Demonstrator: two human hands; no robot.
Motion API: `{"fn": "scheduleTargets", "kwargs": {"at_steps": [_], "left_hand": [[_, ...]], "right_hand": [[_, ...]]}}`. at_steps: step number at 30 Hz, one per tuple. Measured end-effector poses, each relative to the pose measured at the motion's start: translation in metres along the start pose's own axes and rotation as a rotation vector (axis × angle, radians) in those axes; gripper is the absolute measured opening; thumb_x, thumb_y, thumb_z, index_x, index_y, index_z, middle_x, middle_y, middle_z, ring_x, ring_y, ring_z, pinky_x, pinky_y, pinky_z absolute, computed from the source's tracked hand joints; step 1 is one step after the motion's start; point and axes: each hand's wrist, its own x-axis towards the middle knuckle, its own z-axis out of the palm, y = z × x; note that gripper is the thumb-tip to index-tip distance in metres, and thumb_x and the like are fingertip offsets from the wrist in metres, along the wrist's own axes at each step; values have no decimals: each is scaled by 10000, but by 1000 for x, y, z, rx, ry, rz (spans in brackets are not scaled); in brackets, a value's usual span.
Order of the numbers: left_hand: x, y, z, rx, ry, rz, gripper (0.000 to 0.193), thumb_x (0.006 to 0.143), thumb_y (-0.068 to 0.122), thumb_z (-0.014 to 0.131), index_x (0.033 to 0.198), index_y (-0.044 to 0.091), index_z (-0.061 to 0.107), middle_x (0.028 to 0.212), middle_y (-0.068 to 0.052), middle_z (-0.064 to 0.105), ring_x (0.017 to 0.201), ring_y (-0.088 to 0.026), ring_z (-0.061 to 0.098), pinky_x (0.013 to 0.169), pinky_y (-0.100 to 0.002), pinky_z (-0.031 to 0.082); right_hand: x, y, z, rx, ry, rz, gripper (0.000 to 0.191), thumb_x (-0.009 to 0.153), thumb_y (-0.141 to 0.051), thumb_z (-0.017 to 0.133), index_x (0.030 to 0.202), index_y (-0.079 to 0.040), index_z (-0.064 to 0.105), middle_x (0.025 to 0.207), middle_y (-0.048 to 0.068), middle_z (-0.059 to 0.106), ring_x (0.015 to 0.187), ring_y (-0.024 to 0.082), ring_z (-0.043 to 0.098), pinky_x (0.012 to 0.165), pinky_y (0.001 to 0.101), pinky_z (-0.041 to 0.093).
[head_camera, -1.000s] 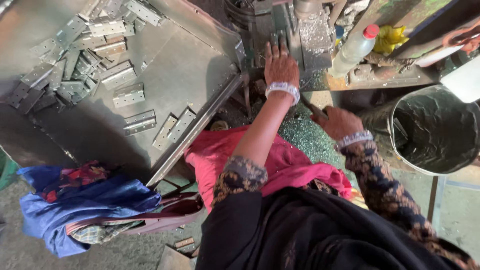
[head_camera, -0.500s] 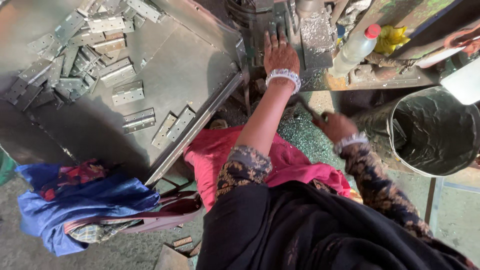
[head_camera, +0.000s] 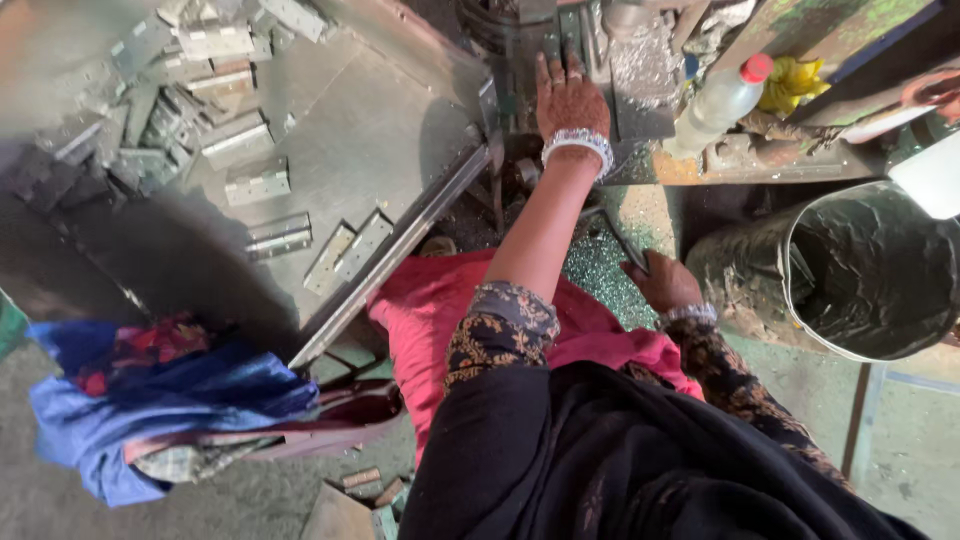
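Observation:
My left hand (head_camera: 567, 98), with a beaded bracelet at the wrist, reaches forward and lies flat on the metal bed of a machine (head_camera: 640, 70), fingers spread; what is under the fingertips is hidden. My right hand (head_camera: 663, 283) sits lower, near my lap, and is closed around a thin metal lever (head_camera: 617, 232) that slants up toward the machine. Several grey metal hinges (head_camera: 258, 182) lie scattered on a tilted steel tray (head_camera: 380, 120) to the left.
A plastic bottle with a red cap (head_camera: 720, 100) stands on the bench to the right of the machine. A large dark metal bucket (head_camera: 860, 270) is at the right. Blue cloth and a bag (head_camera: 150, 400) lie lower left. Metal shavings (head_camera: 595, 270) cover the floor.
My left hand has slid farther forward onto the machine. My right hand has come down and toward my body with the lever in it.

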Motion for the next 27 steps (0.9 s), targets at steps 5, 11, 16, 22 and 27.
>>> {"fn": "scheduleTargets", "kwargs": {"at_steps": [5,11,16,22,27], "left_hand": [[-37,-31,17,-165,443,102,527,831,157,615,1352,78,636,1501,-114,518,1405,-265,455,1227,-488,249],[-194,-216,46,-94,427,-224,224,823,105,658,1032,56,722,972,-171,706,911,-362,673,755,-523,538],[-239,-325,85,110,580,-283,452,815,135,655,1264,106,707,1213,-145,687,1146,-327,635,983,-486,515],[-146,-296,80,-95,133,-590,355,853,292,753,1182,171,702,1334,-95,614,1344,-312,503,1081,-535,423],[-122,-289,60,-70,45,-532,603,726,377,876,1206,81,667,1363,-144,565,1319,-349,481,1073,-476,435]], "right_hand": [[-2,26,13,67,-8,-2,536,961,-544,649,1176,-53,665,955,235,731,915,440,702,781,561,528],[2,14,-46,-134,1046,-788,651,1111,-315,688,1470,148,404,1491,310,511,1320,400,572,1122,431,548],[-8,-1,-79,-57,761,-519,390,1051,-294,681,1336,-39,607,1270,168,544,1264,306,530,1116,485,424],[-12,-15,-79,-54,784,-525,335,1023,-283,695,1265,-63,624,1307,143,564,1312,305,517,1144,468,402],[-28,-49,-85,33,725,-522,357,965,-201,773,1258,-59,629,1251,140,598,1200,317,552,1092,464,410]]}}
